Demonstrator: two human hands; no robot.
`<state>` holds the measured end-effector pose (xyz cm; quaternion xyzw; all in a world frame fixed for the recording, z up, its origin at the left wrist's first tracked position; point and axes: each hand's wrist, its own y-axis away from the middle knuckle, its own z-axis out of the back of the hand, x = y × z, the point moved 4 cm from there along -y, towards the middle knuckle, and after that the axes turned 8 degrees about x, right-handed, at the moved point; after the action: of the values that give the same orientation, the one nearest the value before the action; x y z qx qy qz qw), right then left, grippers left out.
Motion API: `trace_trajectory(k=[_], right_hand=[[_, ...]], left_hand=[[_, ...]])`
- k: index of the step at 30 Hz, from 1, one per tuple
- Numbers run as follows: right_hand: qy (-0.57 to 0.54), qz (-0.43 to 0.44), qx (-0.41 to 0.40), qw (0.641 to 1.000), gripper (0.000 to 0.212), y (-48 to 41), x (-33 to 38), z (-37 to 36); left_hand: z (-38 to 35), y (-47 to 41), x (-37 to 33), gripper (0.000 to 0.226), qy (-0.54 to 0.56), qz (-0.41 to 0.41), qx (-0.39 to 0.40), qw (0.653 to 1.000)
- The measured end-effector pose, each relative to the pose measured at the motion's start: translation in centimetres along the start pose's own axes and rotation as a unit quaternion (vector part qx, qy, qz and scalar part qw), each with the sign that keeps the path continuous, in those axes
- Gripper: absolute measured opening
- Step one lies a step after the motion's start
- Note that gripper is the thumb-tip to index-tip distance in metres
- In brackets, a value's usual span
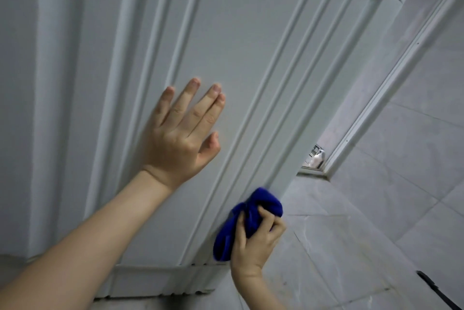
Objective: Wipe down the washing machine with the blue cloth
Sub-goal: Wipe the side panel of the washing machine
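Nearest, the person's right hand (253,242) is curled round the bunched blue cloth (261,203), fingers and thumb gripping it tightly; the cloth is pressed against the lower part of the washing machine (251,46), on the ribbed corner edge of its white side panel, just above the machine's ridged base (155,282); part of the cloth hangs below the hand, alongside that edge. Further up the same panel, the left hand (179,138) lies flat on the machine between two raised ribs, fingers straight and slightly spread, holding nothing; its bare forearm (88,234) runs down toward the camera. Beside the machine, pale grey floor tiles (339,247) spread away; beyond the machine's far corner a white frame strip (391,78) slants upward; in the narrow gap between it and the machine something pale shows, too small to tell.
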<state>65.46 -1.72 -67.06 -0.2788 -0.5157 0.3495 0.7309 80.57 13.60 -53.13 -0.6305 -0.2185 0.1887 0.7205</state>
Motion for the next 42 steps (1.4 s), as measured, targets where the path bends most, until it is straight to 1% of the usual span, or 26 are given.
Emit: trace_trajectory(k=[1, 2, 3, 6, 7, 9, 11, 13, 14, 17, 19, 20, 22, 25, 27, 29, 31, 32, 35, 36, 38, 42], right_hand=[[0.000, -0.003, 0.006, 1.000, 0.030, 0.6, 0.1, -0.1], [-0.011, 0.006, -0.005, 1.000, 0.030, -0.4, 0.8, -0.3], [-0.023, 0.018, -0.035, 0.999, 0.029, -2.4, 2.1, -0.2], [-0.041, 0.065, -0.161, 0.984, 0.029, -11.0, 8.7, 1.7], [-0.042, 0.074, -0.190, 0.978, 0.028, -13.6, 10.7, 2.3], [-0.048, 0.079, -0.217, 0.972, 0.026, -16.8, 13.2, 3.1], [-0.049, 0.081, -0.219, 0.971, 0.027, -16.8, 13.2, 2.9], [-0.033, 0.067, -0.204, 0.976, 0.029, -13.3, 10.9, 1.4], [-0.027, 0.049, -0.185, 0.981, 0.029, -10.5, 9.1, 0.4], [-0.021, -0.042, -0.086, 0.995, 0.030, -1.4, 4.5, -1.9], [-0.022, -0.087, -0.060, 0.994, 0.033, 1.2, 3.4, -2.4], [-0.036, -0.091, -0.069, 0.993, 0.035, 0.6, 3.7, -2.3], [-0.067, -0.065, -0.117, 0.989, 0.033, -3.2, 6.0, -1.5], [-0.055, 0.041, -0.202, 0.977, 0.031, -11.6, 11.8, 1.1], [-0.035, 0.099, -0.228, 0.968, 0.027, -15.7, 14.9, 2.5], [-0.031, 0.120, -0.224, 0.967, 0.024, -16.5, 15.2, 2.3], [-0.020, 0.110, -0.196, 0.974, 0.024, -13.2, 12.6, 1.0], [-0.011, 0.103, -0.168, 0.980, 0.026, -10.3, 10.6, 0.1], [-0.009, 0.056, -0.040, 0.998, 0.030, -1.6, 5.5, -1.9], [-0.010, 0.039, -0.024, 0.999, 0.030, -0.3, 4.9, -2.1], [-0.019, 0.038, -0.044, 0.998, 0.028, -1.3, 5.7, -2.0], [-0.032, 0.112, -0.160, 0.980, 0.027, -11.2, 13.1, 0.9]], left_hand=[[0.0, 0.0, -0.1, 0.055, -0.003, 0.000, 0.000, 1.000], [0.1, -0.1, -0.1, 0.055, -0.006, 0.000, -0.003, 1.000], [0.2, -0.2, -0.1, 0.055, -0.005, 0.000, -0.004, 1.000], [0.2, -0.2, 0.0, 0.054, -0.001, -0.001, -0.003, 1.000], [0.2, -0.2, 0.0, 0.054, -0.002, 0.000, -0.001, 1.000], [0.3, -0.2, 0.0, 0.054, 0.001, 0.002, 0.002, 1.000], [0.4, -0.2, 0.1, 0.053, 0.005, 0.001, 0.005, 1.000], [0.4, -0.2, 0.2, 0.052, 0.008, 0.000, 0.011, 1.000], [0.5, 0.0, 0.3, 0.052, 0.008, -0.003, 0.013, 1.000], [0.5, 0.6, 0.5, 0.052, 0.005, -0.030, 0.023, 0.999], [0.5, 1.0, 0.7, 0.052, 0.000, -0.040, 0.031, 0.999], [0.6, 1.1, 0.7, 0.051, -0.001, -0.040, 0.032, 0.999], [0.8, 0.9, 0.5, 0.051, 0.005, -0.034, 0.035, 0.999], [1.1, 0.7, 0.5, 0.050, 0.018, -0.033, 0.032, 0.999], [1.4, 0.6, 1.3, 0.051, 0.003, -0.039, 0.027, 0.999], [1.7, 1.0, 2.4, 0.052, -0.006, -0.029, 0.023, 0.999], [1.6, 1.7, 3.0, 0.056, -0.002, -0.008, 0.028, 1.000], [1.5, 2.2, 3.0, 0.058, -0.002, 0.002, 0.032, 0.999], [1.2, 3.0, 3.0, 0.060, -0.017, 0.011, 0.030, 0.999], [1.1, 3.0, 3.0, 0.060, -0.021, 0.009, 0.028, 0.999], [1.2, 2.8, 2.9, 0.060, -0.022, 0.006, 0.025, 0.999], [1.2, 2.8, 2.7, 0.059, -0.013, 0.007, 0.025, 1.000]])
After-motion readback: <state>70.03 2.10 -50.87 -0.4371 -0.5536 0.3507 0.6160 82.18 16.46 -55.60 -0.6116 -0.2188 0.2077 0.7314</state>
